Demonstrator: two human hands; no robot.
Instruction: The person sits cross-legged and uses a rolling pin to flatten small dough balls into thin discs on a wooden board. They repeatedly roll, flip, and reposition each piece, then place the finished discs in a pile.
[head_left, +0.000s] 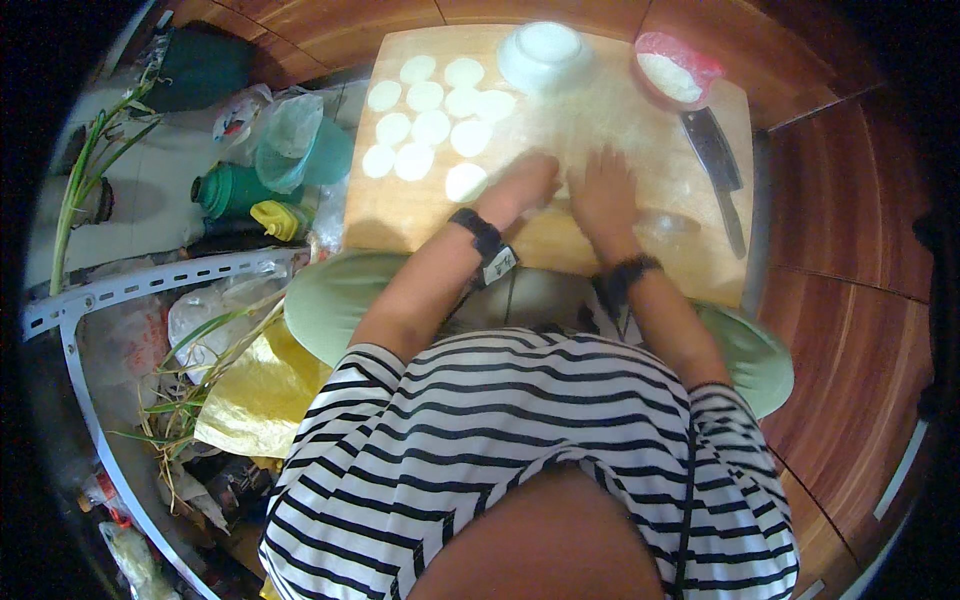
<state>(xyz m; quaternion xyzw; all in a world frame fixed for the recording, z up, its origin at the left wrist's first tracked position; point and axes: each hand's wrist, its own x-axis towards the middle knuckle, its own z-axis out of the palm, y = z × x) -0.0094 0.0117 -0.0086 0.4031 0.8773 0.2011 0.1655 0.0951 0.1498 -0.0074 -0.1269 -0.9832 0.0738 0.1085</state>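
Observation:
My left hand (529, 184) is low over the wooden board (405, 221), its fingers curled; whatever may be in them is hidden. Beside it, my right hand (604, 187) lies palm down with straight fingers slightly apart. A blurred, pale rod-like thing (667, 221), perhaps a rolling pin end, shows just right of my right palm. Several thin round dough wrappers (430, 127) are spread over the board's left part, a few overlapping. The nearest single wrapper (466, 182) lies just left of my left hand. Flour (592, 116) dusts the wood beyond my fingers.
An upturned white bowl (545, 56) stands at the far edge. At far right are a pink bowl of flour (671, 75) and a cleaver (712, 161). A teal bucket (330, 154), yellow bottle (277, 220) and metal rack (187, 272) are left; wood-patterned panels (832, 202) enclose the right.

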